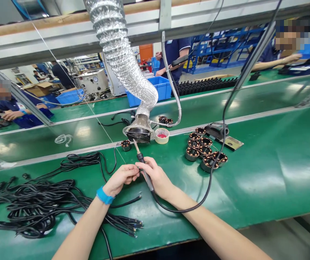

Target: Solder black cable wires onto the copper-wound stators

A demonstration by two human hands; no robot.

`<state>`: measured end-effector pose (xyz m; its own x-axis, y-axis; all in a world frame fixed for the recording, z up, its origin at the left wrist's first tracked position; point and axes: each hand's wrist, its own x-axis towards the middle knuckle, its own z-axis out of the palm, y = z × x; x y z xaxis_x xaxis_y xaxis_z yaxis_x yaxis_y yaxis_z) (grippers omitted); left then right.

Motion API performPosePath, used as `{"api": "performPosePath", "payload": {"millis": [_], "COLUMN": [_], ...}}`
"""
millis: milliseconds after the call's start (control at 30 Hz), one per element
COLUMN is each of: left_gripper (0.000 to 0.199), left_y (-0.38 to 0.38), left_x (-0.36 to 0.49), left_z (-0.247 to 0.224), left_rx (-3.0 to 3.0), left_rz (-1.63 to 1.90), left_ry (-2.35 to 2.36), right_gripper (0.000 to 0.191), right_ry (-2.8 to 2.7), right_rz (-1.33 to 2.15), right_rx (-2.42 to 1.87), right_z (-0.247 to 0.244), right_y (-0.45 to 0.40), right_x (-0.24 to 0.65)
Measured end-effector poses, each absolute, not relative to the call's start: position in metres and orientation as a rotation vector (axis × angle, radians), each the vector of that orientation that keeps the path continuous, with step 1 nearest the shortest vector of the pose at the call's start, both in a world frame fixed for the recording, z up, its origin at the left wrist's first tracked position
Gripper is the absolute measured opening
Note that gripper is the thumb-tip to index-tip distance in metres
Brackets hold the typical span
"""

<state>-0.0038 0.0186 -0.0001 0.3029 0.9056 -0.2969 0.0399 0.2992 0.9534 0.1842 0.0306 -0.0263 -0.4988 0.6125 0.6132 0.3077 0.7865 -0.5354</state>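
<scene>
My right hand (156,177) is closed around the handle of a soldering iron (147,180), whose tip points up and away toward the fan-fronted fume hood (140,131). Beside it, my left hand (124,177), with a blue band on the wrist, is pinched shut. A thin solder wire (104,126) runs down from the upper left to its fingers. The two hands meet at the fingertips, and a small dark piece between them is too hidden to name. Just beyond the hands sits a single copper-wound stator (125,145). Black cables (38,206) with stripped ends lie left of my hands.
Several stators (205,150) cluster at right, near a soldering iron stand (220,131). A tape roll (162,135) stands by the hood. A silver duct (122,54) hangs overhead, and the iron's cord (211,173) loops over my right forearm. Other people work across the bench.
</scene>
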Motion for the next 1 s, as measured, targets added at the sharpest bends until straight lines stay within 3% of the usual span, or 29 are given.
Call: {"api": "performPosePath", "payload": {"millis": [300,733,833,1000], "left_gripper": [0.033,0.042,0.041,0.024], "left_y": [0.031,0.061,0.062,0.084], "left_x": [-0.009,-0.036,-0.025,-0.015], "left_z": [-0.01,0.022,0.035,0.031], "left_rx": [0.927,1.353,1.775,2.304], "left_rz": [1.093,1.645,1.356,0.426], "left_ry": [1.065,1.724,1.772,2.047], "right_gripper": [0.05,0.043,0.043,0.042], "right_ry": [-1.909,-1.698,-1.695,-1.67], "right_rz": [0.533,0.192,0.155,0.091], "right_rx": [-0.774,-0.776,-0.754,-0.764], "right_z": [-0.029,-0.01,-0.008,-0.007], "right_y": [0.023,0.028,0.026,0.026], "right_x": [0.162,0.188,0.188,0.19]}}
